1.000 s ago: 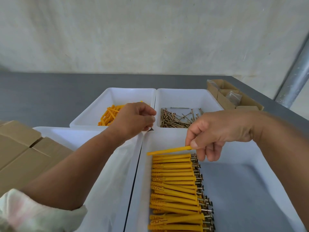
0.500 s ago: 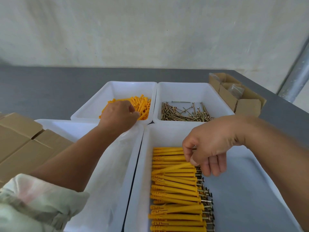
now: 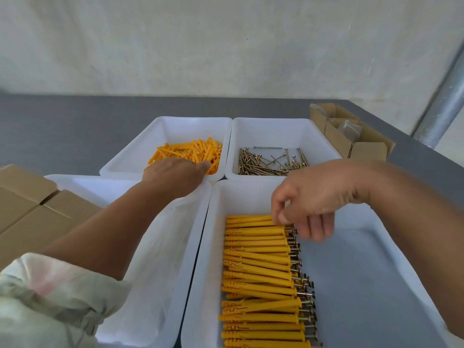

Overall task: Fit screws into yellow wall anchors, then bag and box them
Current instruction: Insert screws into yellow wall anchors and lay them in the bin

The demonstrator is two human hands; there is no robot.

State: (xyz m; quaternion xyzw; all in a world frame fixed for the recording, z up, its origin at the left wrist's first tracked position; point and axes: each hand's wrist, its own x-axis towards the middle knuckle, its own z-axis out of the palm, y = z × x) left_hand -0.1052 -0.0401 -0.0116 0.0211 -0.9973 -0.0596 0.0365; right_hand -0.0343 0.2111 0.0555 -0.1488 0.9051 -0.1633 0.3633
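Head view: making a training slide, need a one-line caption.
Left hand reaches into the loose yellow anchors; right hand hovers over the row of screw-fitted anchors.

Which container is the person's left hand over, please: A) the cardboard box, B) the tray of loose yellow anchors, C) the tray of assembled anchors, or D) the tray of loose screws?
B: the left hand lies across the near rim of the tray of loose yellow anchors, its fingers pointing down towards the pile.

Pale rough wall [image 3: 226,41] behind grey tabletop [image 3: 62,126], metal pole [image 3: 442,114] at right.
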